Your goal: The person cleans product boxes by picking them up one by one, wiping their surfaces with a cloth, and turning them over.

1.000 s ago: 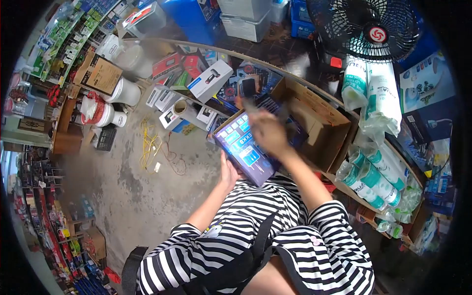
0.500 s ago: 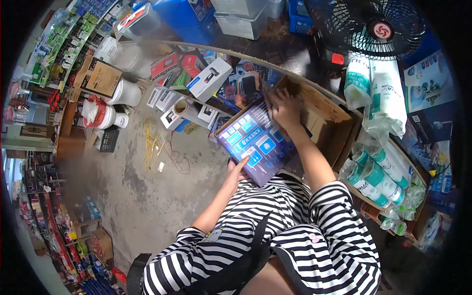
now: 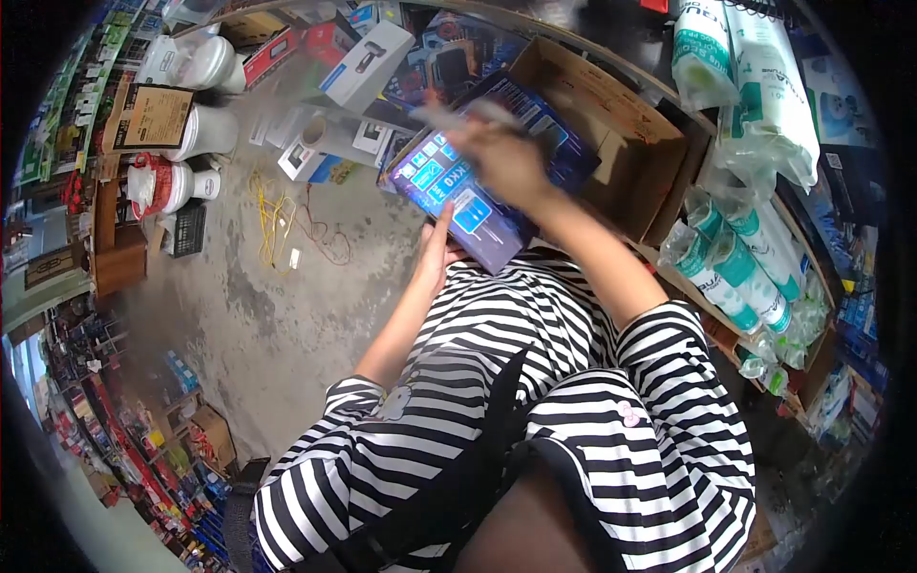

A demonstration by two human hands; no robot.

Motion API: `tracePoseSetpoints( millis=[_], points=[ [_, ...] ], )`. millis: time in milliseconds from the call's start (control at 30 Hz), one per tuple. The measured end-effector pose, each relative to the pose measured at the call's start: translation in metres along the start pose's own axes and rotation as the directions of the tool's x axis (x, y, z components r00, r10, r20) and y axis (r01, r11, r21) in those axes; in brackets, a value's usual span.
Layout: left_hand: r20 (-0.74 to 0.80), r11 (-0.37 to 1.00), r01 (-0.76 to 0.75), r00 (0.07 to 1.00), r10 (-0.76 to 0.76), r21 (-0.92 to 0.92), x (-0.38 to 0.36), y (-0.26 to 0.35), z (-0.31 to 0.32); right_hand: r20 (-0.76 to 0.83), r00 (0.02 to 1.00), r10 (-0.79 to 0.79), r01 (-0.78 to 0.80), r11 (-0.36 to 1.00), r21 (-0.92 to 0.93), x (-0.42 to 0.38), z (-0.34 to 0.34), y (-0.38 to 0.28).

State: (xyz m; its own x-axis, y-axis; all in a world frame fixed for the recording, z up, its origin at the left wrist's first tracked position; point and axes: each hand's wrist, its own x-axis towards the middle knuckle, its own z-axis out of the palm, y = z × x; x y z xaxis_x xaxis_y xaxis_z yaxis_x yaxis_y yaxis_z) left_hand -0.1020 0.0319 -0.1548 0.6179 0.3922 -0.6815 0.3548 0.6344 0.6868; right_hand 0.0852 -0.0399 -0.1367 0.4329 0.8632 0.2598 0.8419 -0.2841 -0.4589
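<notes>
A blue and purple printed box (image 3: pixel 478 215) is tilted against the front of my striped shirt. My left hand (image 3: pixel 439 250) grips its lower left edge, with the thumb on the printed face. Over the upper part of the box is my right hand (image 3: pixel 497 158), smeared by motion, so its fingers cannot be made out. Behind and to the right of the box stands an open brown cardboard box (image 3: pixel 635 143), and a dark blue printed surface shows between the two.
Green and white plastic-wrapped packs (image 3: pixel 731 272) lie on the right. Boxed goods (image 3: pixel 368 67) stand at the upper left. White buckets (image 3: pixel 205 134), a black crate (image 3: pixel 188 229) and yellow cord (image 3: pixel 272 224) are farther left on the floor.
The view has shifted, so surroundings sit higher in the frame. My right hand has moved left across the printed box, while my left hand keeps its hold.
</notes>
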Motion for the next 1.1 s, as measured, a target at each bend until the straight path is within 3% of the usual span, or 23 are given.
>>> tracePoseSetpoints(
  millis=[67,133,200,233,267,300,367,400,433,500,567,633,700,733,800,833,900,933,967,1000,1033,1067,1100],
  points=[
    [-0.029,0.998,0.006,1.000,-0.004,0.070,-0.005,0.001,0.004,0.110,0.945,0.308,-0.305,0.951,-0.040,0.010,-0.035,0.018],
    [0.003,0.998,-0.016,1.000,0.015,0.055,-0.008,0.005,0.005,-0.133,0.970,0.203,-0.226,0.955,-0.194,0.009,-0.017,0.062],
    [0.043,0.994,-0.057,0.998,0.053,0.092,-0.009,0.005,0.005,-0.193,0.958,0.210,-0.253,0.939,-0.232,0.012,-0.014,0.056],
    [0.046,0.976,-0.115,0.993,0.108,0.186,-0.011,0.005,0.007,-0.045,0.940,0.338,-0.339,0.917,-0.211,0.015,-0.017,0.033],
    [0.040,0.995,-0.044,0.998,0.041,0.094,-0.007,0.006,0.003,0.102,0.888,0.449,-0.423,0.883,-0.203,0.014,-0.020,0.015],
    [0.041,1.000,0.030,0.999,-0.030,0.003,-0.004,0.008,-0.002,-0.030,0.955,0.296,-0.297,0.953,-0.065,0.001,-0.006,0.007],
    [0.022,1.000,0.004,1.000,-0.004,-0.004,-0.012,0.018,0.007,-0.096,0.993,0.071,-0.077,0.995,-0.061,-0.023,-0.001,-0.028],
    [0.041,1.000,0.005,0.999,-0.004,-0.024,-0.009,0.015,0.001,0.112,0.994,0.022,-0.016,0.998,-0.055,-0.032,-0.022,-0.047],
    [0.033,1.000,-0.015,0.999,0.016,-0.019,-0.009,0.016,0.002,0.099,0.988,-0.119,0.115,0.993,0.039,-0.045,-0.024,-0.049],
    [0.050,0.999,0.004,0.999,-0.001,-0.046,-0.005,0.016,0.000,0.163,0.952,-0.260,0.230,0.956,0.182,-0.057,-0.037,-0.034],
    [0.049,0.999,0.024,0.999,-0.022,-0.046,0.000,0.017,-0.003,0.182,0.966,-0.184,0.145,0.967,0.209,-0.063,-0.044,-0.001],
    [0.046,0.999,0.014,0.999,-0.013,-0.029,-0.001,0.022,0.002,0.223,0.971,0.088,-0.125,0.980,0.155,-0.062,-0.051,0.044],
    [0.069,1.000,0.012,0.998,-0.012,0.002,-0.005,0.027,0.005,0.058,0.966,0.250,-0.244,0.965,-0.096,-0.054,-0.055,0.081],
    [0.085,0.999,0.011,0.996,-0.014,0.031,-0.006,0.028,0.004,0.052,0.966,0.255,-0.249,0.964,-0.097,-0.048,-0.050,0.088],
    [0.080,1.000,0.005,0.997,-0.007,0.026,-0.002,0.025,0.001,0.018,0.913,0.407,-0.390,0.887,-0.245,-0.037,-0.037,0.091],
    [0.070,1.000,-0.001,0.998,0.001,0.013,0.001,0.022,0.000,-0.085,0.926,0.367,-0.375,0.882,-0.284,-0.034,-0.042,0.063],
    [0.066,1.000,0.007,0.998,-0.008,0.002,0.004,0.019,-0.004,-0.005,0.961,0.276,-0.275,0.955,-0.114,-0.033,-0.027,0.031],
    [0.066,1.000,0.006,0.998,-0.006,-0.003,0.006,0.018,-0.005,0.020,0.975,0.220,-0.221,0.973,0.071,-0.031,-0.038,-0.003],
    [0.050,1.000,0.001,0.999,0.000,-0.018,0.007,0.017,-0.005,0.145,0.982,0.119,-0.133,0.987,0.086,-0.034,-0.015,-0.012],
    [0.043,1.000,0.011,0.999,-0.010,-0.023,0.008,0.015,-0.007,0.086,0.989,-0.121,0.121,0.993,0.014,-0.040,-0.026,-0.041],
    [0.008,0.999,0.005,1.000,-0.005,-0.040,0.002,0.018,-0.002,0.074,0.966,-0.247,0.230,0.956,0.180,-0.048,-0.022,-0.055],
    [0.010,0.999,-0.004,1.000,0.004,-0.037,-0.001,0.016,0.001,0.171,0.893,-0.415,0.392,0.907,0.153,-0.053,-0.033,-0.063],
    [-0.069,0.996,-0.067,0.996,0.063,-0.053,-0.004,0.014,0.004,0.175,0.896,-0.408,0.359,0.897,0.257,-0.055,-0.035,-0.055]
  ],
)
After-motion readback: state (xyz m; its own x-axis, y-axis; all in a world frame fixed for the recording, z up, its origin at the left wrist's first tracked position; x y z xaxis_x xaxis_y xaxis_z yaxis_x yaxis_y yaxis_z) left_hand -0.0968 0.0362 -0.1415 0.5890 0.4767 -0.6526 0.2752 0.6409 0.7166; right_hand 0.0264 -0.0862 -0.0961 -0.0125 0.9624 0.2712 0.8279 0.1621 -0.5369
